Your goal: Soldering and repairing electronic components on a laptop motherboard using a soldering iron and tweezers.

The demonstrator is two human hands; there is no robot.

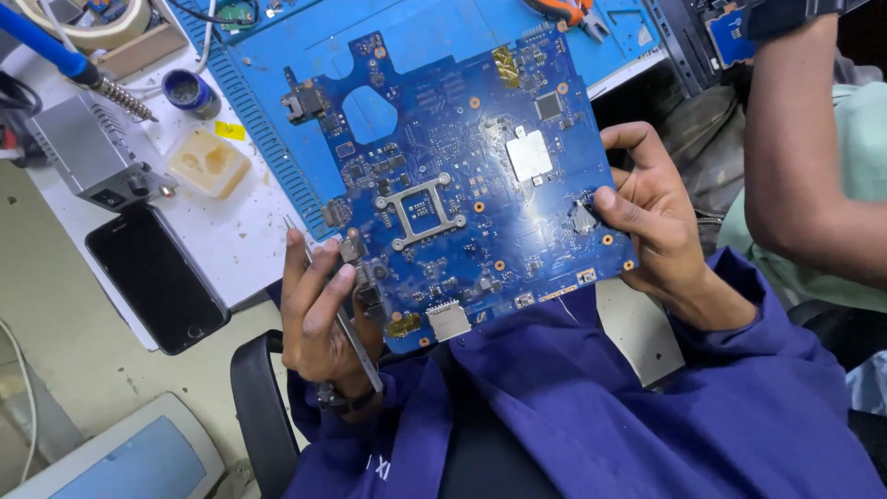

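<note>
Both hands grip a blue circuit board (462, 176): left hand (323, 314), with tweezers (356, 337), at eight o'clock, right hand (651, 222) at three. Its components look mounted; no soldering is underway.

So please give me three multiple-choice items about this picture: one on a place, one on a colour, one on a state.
1. Where does the phone lie?
A. On the board
B. On the white table, left of the board
C. In the right hand

2. What colour is the board?
A. Green
B. Red
C. Blue

3. How is the board held?
A. Flat on the mat, untouched
B. By both hands, at its two sides
C. By one hand only

Answers:
1 B: the dark phone rests on the table edge, apart from the board.
2 C: its whole face is blue.
3 B: the left hand grips the left edge, together with thin tweezers, and the right hand grips the right edge.
</note>
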